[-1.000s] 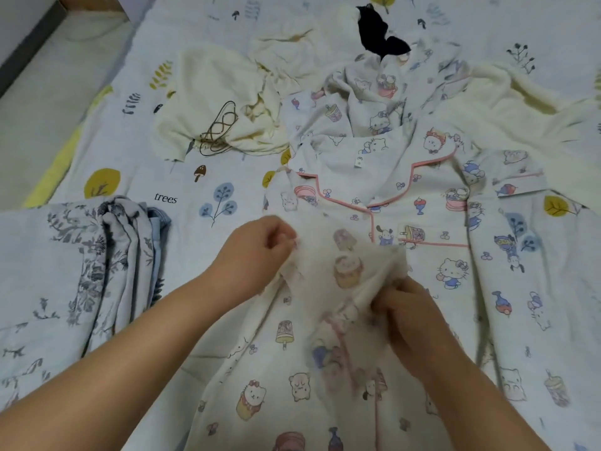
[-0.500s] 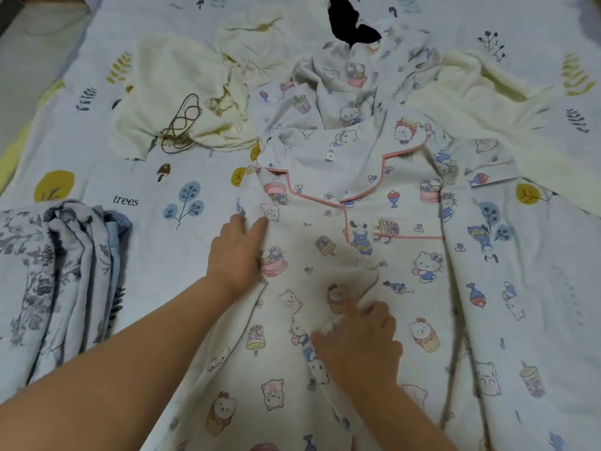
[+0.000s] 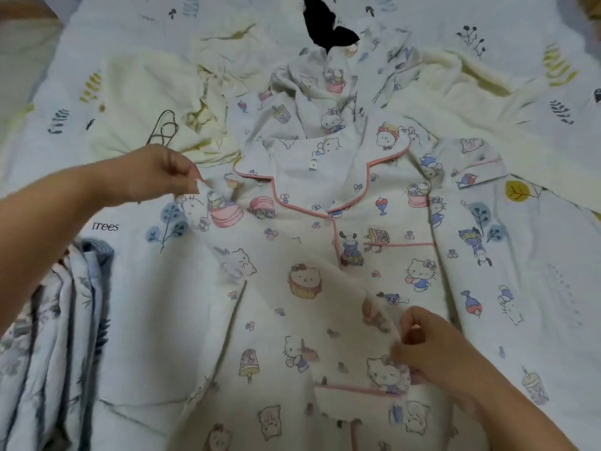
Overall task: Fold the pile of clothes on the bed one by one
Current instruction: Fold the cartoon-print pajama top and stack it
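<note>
The light was soft, even and rather dim, with a faint warm cast and no clear source. Shadows were weak, showing only in folds of the pajama top [image 3: 325, 288] and under the left hand [image 3: 156, 174]. No glare appeared. Motion blur smeared the right hand [image 3: 432, 346] and the cloth it pinched. The bedsheet [image 3: 553, 76] curved and softened toward the edges.
</note>
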The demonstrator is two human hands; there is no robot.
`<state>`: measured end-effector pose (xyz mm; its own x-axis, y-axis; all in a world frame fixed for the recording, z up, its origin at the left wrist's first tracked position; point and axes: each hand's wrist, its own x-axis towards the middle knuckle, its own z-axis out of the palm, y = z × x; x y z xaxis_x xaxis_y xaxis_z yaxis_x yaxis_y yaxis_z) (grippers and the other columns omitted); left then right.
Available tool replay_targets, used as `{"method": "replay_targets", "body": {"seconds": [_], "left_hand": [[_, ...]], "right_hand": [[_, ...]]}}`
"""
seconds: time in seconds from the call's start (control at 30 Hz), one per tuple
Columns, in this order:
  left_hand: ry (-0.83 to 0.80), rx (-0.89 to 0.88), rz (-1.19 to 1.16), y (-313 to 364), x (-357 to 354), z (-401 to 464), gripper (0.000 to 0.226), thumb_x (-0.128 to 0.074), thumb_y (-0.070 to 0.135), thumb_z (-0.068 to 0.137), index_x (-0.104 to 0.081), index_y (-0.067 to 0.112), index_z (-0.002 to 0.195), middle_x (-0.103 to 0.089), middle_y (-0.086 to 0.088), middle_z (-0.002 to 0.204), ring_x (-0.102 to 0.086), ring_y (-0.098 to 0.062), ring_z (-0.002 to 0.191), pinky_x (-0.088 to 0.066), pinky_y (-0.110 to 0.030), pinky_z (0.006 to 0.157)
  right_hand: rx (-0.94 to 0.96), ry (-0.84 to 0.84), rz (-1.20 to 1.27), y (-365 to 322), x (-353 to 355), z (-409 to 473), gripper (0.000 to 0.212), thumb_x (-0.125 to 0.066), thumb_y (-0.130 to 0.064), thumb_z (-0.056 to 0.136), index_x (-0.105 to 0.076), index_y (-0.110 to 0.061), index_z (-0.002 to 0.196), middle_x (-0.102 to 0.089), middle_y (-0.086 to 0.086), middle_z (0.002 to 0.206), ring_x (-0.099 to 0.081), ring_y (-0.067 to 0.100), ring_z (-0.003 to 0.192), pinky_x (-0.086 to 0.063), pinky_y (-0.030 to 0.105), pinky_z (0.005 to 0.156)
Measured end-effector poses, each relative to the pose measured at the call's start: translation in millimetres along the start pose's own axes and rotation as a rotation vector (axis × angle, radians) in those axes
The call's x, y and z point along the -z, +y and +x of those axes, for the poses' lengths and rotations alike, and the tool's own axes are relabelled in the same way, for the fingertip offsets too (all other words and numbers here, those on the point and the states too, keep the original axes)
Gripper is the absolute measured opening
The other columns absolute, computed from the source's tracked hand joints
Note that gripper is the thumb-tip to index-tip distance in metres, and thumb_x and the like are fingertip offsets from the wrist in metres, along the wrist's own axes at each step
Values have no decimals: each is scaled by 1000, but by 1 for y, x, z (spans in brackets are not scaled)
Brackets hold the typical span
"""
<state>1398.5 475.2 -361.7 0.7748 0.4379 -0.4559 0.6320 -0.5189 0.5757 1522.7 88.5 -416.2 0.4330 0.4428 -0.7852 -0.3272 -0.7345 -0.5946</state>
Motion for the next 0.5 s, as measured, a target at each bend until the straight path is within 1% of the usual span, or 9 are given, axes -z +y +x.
{"method": "replay_targets", "body": {"seconds": [0.07, 0.13, 0.2, 0.27, 0.33, 0.37, 0.4, 0.47, 0.5], "left_hand": [[-39, 72, 137, 11, 6, 13, 27, -70, 22, 81, -67, 22, 54, -52, 8, 45, -44, -8, 48, -38, -18, 52], [27, 104, 268, 23, -5, 29, 31, -72, 39, 76, -65, 19, 54, -55, 6, 45, -48, -6, 45, -38, -19, 49], [197, 39, 412, 29, -27, 46, 28, -70, 46, 76, -69, 19, 79, -68, -2, 72, -60, -15, 70, -43, -25, 63], [294, -33, 528, 27, -51, 56, 43, -68, 41, 80, -63, 14, 113, -63, -12, 108, -54, -31, 104, -41, -37, 85], [324, -13, 568, 15, -69, 61, 52, -65, 37, 84, -52, 13, 128, -50, -17, 128, -41, -35, 121, -36, -44, 96], [337, 41, 572, 6, -76, 62, 55, -63, 38, 85, -48, 12, 132, -44, -18, 134, -36, -36, 125, -34, -48, 98], [352, 124, 547, -3, -82, 62, 61, -61, 40, 85, -42, 12, 136, -38, -19, 139, -33, -38, 127, -32, -51, 99], [372, 353, 338, -21, -92, 59, 79, -64, 47, 82, -28, 9, 141, -32, -24, 140, -32, -42, 127, -32, -53, 100], [382, 443, 182, -27, -93, 57, 85, -66, 48, 79, -25, 6, 140, -35, -26, 138, -36, -43, 126, -33, -50, 99]], "right_hand": [[30, 114, -131, 1, 0, 7, 19, -49, 7, 82, -48, -12, 77, -51, 5, 71, -47, 17, 61, -41, 26, 54], [69, 324, -435, 2, -8, 15, 17, -45, -5, 87, -51, -19, 92, -55, 0, 86, -54, 17, 77, -42, 29, 66], [187, 503, -762, 3, -25, 18, 26, -49, -22, 89, -46, -24, 114, -48, -3, 108, -46, 16, 101, -37, 29, 79], [303, 439, -833, 7, -47, 19, 42, -50, -42, 87, -42, -26, 124, -39, -5, 121, -38, 14, 112, -33, 28, 92], [335, 268, -928, 9, -71, 13, 64, -54, -62, 74, -44, -26, 127, -36, -2, 132, -37, 20, 123, -30, 36, 104], [337, 219, -1028, 12, -80, 12, 76, -61, -68, 61, -52, -25, 123, -43, 5, 133, -44, 26, 123, -35, 45, 103], [343, 217, -1090, 16, -86, 11, 80, -70, -69, 45, -64, -24, 111, -56, 10, 125, -56, 29, 114, -46, 51, 94], [371, 265, -1138, 14, -93, 11, 69, -84, -57, 24, -76, -22, 83, -71, 14, 101, -69, 30, 93, -55, 56, 73], [385, 274, -1149, 14, -94, 14, 63, -88, -50, 21, -76, -20, 75, -72, 15, 95, -70, 31, 88, -55, 55, 70]]}}
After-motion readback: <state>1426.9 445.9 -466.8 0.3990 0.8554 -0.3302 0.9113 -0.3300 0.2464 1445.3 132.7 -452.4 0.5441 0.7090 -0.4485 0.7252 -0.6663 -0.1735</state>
